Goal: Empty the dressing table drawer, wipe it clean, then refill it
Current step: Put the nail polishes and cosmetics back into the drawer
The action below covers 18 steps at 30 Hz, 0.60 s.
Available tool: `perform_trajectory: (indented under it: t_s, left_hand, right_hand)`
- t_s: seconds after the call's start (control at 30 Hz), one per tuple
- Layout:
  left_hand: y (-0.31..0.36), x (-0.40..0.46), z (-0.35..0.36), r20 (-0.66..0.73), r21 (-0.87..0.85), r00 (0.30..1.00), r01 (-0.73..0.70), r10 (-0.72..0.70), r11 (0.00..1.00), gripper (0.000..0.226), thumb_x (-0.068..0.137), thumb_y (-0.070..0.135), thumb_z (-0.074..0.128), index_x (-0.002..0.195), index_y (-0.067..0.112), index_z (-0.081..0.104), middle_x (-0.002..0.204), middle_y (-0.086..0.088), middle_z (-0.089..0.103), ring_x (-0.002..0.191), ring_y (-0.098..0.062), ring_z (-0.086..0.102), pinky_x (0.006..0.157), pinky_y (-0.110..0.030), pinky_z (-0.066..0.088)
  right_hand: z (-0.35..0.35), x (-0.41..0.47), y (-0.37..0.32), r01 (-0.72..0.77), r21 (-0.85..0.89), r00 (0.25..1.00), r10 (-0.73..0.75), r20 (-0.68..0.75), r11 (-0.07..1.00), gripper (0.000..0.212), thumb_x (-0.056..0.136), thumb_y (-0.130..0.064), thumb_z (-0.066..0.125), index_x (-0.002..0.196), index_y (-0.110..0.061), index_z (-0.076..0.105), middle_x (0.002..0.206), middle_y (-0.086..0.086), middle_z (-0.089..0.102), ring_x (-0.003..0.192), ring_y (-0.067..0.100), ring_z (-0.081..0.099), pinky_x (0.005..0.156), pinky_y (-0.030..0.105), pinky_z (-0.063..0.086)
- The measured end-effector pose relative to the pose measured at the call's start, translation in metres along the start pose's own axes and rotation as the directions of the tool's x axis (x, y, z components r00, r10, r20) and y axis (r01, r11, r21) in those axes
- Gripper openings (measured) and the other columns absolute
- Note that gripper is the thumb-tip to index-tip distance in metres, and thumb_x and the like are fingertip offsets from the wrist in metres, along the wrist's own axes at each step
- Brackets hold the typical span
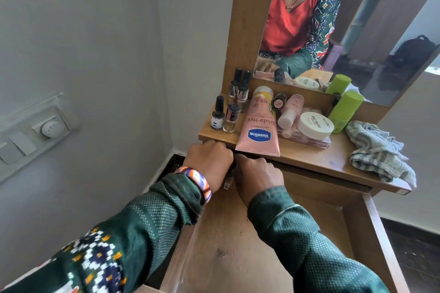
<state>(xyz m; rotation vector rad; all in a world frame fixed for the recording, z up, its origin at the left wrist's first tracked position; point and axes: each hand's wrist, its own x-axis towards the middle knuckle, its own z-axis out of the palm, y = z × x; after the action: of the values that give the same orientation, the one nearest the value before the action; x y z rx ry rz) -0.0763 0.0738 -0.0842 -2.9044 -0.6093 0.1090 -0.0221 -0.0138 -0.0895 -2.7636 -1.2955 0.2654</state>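
Both fists, left hand (209, 164) and right hand (259, 177), curled at drawer (371, 228) back under tabletop (316, 157) edge; contents of grip hidden.

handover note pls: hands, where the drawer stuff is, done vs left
Left hand and right hand: both reach into the back of the open drawer, fingers hidden; a small item shows between them.
On the tabletop: nail polish bottles, Vaseline tube, cream jar, green bottle, cloth.
Done: drawer mostly emptied.
Left: last items, wipe, refill.
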Motion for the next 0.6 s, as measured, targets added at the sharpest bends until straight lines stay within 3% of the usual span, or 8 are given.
perform_trajectory:
  t_s: [0.13,0.2,0.27,0.33,0.4,0.47,0.6]
  left_hand:
    - [-0.019,-0.006,-0.031,-0.160,-0.194,0.984,0.048,-0.079,0.980,0.026,0.093,0.033,0.047,0.103,0.020,0.067,0.106,-0.006,0.067,0.098,-0.030,0.062,0.071,-0.030,0.043]
    - [-0.032,-0.006,-0.052,-0.294,-0.324,0.943,0.057,-0.158,0.944,0.026,0.092,0.036,0.050,0.098,0.021,0.070,0.098,-0.004,0.070,0.087,-0.027,0.063,0.069,-0.029,0.044]
    - [-0.043,0.000,-0.071,-0.416,-0.430,0.879,0.037,-0.234,0.902,0.023,0.091,0.034,0.054,0.095,0.019,0.071,0.092,-0.003,0.072,0.080,-0.023,0.063,0.070,-0.029,0.048]
    - [-0.054,0.018,-0.084,-0.471,-0.481,0.838,0.017,-0.275,0.876,0.019,0.089,0.030,0.057,0.096,0.019,0.070,0.095,-0.003,0.072,0.084,-0.025,0.065,0.078,-0.034,0.053]
    - [-0.060,0.049,-0.093,-0.419,-0.484,0.872,0.021,-0.253,0.875,0.018,0.087,0.026,0.058,0.102,0.020,0.069,0.105,-0.005,0.071,0.095,-0.028,0.064,0.087,-0.038,0.052]
    - [-0.059,0.081,-0.097,-0.283,-0.423,0.940,0.055,-0.190,0.905,0.026,0.089,0.022,0.057,0.112,0.017,0.065,0.117,-0.008,0.066,0.105,-0.031,0.061,0.092,-0.036,0.049]
    - [-0.048,0.116,-0.093,-0.122,-0.249,0.986,0.083,-0.117,0.965,0.027,0.089,0.016,0.055,0.112,0.004,0.062,0.118,-0.018,0.063,0.106,-0.034,0.062,0.080,-0.033,0.046]
  right_hand:
    - [-0.018,-0.010,0.003,0.047,-0.069,0.999,-0.047,0.005,0.996,0.029,0.095,-0.021,0.046,0.124,-0.017,0.050,0.113,0.008,0.063,0.100,0.026,0.063,0.085,0.037,0.052]
    - [-0.036,-0.015,0.000,0.049,-0.078,0.999,-0.050,-0.002,0.996,0.030,0.095,-0.025,0.046,0.124,-0.016,0.050,0.117,0.008,0.060,0.099,0.024,0.062,0.086,0.038,0.053]
    - [-0.058,-0.013,-0.004,0.050,-0.030,0.994,-0.052,-0.101,0.998,0.025,0.094,-0.031,0.047,0.114,-0.020,0.058,0.113,0.006,0.057,0.086,0.020,0.057,0.086,0.038,0.053]
    - [-0.079,-0.001,-0.005,0.056,0.052,0.970,-0.042,-0.240,0.997,0.018,0.091,-0.033,0.050,0.096,-0.024,0.065,0.095,0.001,0.059,0.078,0.019,0.056,0.091,0.044,0.050]
    - [-0.096,0.020,-0.006,0.055,0.159,0.952,-0.003,-0.307,0.986,0.013,0.089,-0.027,0.052,0.090,-0.027,0.065,0.087,-0.002,0.061,0.081,0.020,0.059,0.087,0.039,0.049]
    - [-0.107,0.047,-0.007,0.029,0.167,0.952,0.024,-0.306,0.985,0.018,0.090,-0.016,0.051,0.100,-0.022,0.064,0.090,0.000,0.059,0.085,0.020,0.058,0.083,0.034,0.048]
    - [-0.108,0.086,-0.008,0.016,0.011,0.959,-0.012,-0.282,1.000,0.030,0.089,-0.005,0.047,0.116,-0.009,0.060,0.113,0.014,0.064,0.108,0.031,0.060,0.090,0.040,0.048]
